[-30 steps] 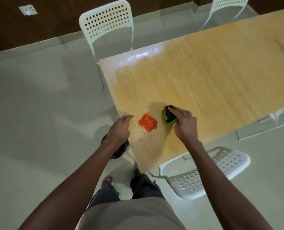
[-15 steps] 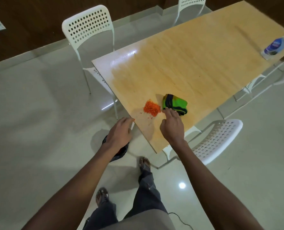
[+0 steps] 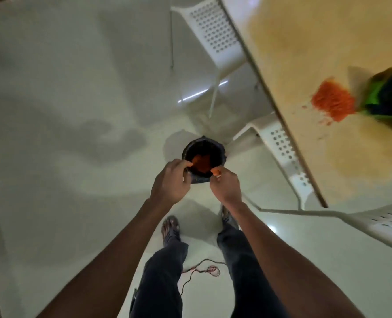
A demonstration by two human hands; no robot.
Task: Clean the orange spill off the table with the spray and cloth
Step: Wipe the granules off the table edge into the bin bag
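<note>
Head view, looking steeply down at the floor beside the desk. Both hands meet at the near rim of a small black bin (image 3: 204, 154) standing on the pale tiled floor (image 3: 64, 111). The left hand (image 3: 170, 181) has its fingers curled over the rim on the left, gripping it. The right hand (image 3: 224, 185) has its fingers bunched at the rim on the right, with something orange at the fingertips; whether it pinches the rim or only that orange bit cannot be told. Orange material lies inside the bin.

The wooden desk (image 3: 305, 42) fills the upper right corner. On it, near its edge, lies the orange spill (image 3: 332, 102), a compact heap with a few loose specks toward the edge. A green-and-black cloth (image 3: 390, 97), blurred by motion, sits just beside the heap on its right, touching or nearly touching it.

White perforated chairs stand around the desk: one (image 3: 215, 35) at upper centre, one (image 3: 282, 152) tucked under the edge, one (image 3: 387, 223) at lower right. The person's dark-trousered legs (image 3: 162, 271) and sandalled feet show below, with a thin red cord (image 3: 204, 269) on the floor between them.
</note>
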